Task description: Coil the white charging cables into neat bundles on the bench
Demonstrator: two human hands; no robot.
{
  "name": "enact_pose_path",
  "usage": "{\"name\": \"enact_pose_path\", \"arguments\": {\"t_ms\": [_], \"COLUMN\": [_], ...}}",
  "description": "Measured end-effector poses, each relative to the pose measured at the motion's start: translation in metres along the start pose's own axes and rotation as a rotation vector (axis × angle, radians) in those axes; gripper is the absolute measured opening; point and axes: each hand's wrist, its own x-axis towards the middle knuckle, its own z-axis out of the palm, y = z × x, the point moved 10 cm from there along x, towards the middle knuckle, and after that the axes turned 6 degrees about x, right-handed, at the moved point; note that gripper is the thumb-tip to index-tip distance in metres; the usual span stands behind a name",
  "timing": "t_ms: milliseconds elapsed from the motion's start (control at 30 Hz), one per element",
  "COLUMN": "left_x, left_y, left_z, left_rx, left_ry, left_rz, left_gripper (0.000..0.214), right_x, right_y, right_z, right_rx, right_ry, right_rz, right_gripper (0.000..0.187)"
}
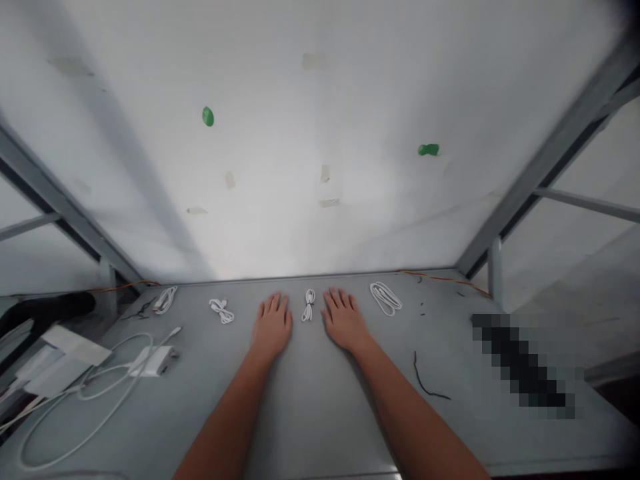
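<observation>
Both my hands lie palm down on the grey tabletop (310,393), holding nothing. Between them, touching neither, is a small white cable bundle (309,305) with a dark tie round its middle. My left hand (273,325) rests flat just left of it, fingers pointing to the wall. On its other side my right hand (345,318) is flat too, with the fingers a little apart. Another tied white cable (221,311) lies left of my left hand. To the right of my right hand sits a loosely coiled white cable (385,298).
At the far left is a coiled white cable (165,300). Nearer stands a white charger (153,361) with a long looping cord, beside a white box (67,360). A black twist tie (425,383) lies at right, near a pixelated dark object (525,363). A white wall (270,240) closes the back.
</observation>
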Motion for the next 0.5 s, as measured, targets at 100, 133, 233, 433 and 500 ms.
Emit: {"name": "enact_pose_path", "arguments": {"t_ms": [100,133,233,433,500], "left_x": [0.0,0.0,0.0,0.0,0.0], "left_y": [0.001,0.001,0.002,-0.002,0.006], "left_z": [-0.002,-0.002,-0.002,-0.007,-0.021], "left_rx": [0.002,0.002,-0.004,-0.058,-0.095], "left_ry": [-0.002,-0.004,-0.005,0.074,0.174], "left_rz": [0.0,0.003,0.008,0.011,0.07], "left_gripper": [0.054,0.054,0.054,0.05,0.047], "right_x": [0.0,0.0,0.001,0.001,0.001], "right_y": [0.0,0.0,0.0,0.0,-0.002], "right_z": [0.001,0.0,0.001,0.001,0.002], "right_rx": [0.0,0.0,0.011,0.032,0.054], "right_ry": [0.0,0.003,0.004,0.003,0.006], "right_rz": [-0.005,-0.005,0.001,0.0,-0.017], "right_gripper": [0.061,0.061,0.061,0.06,0.06]}}
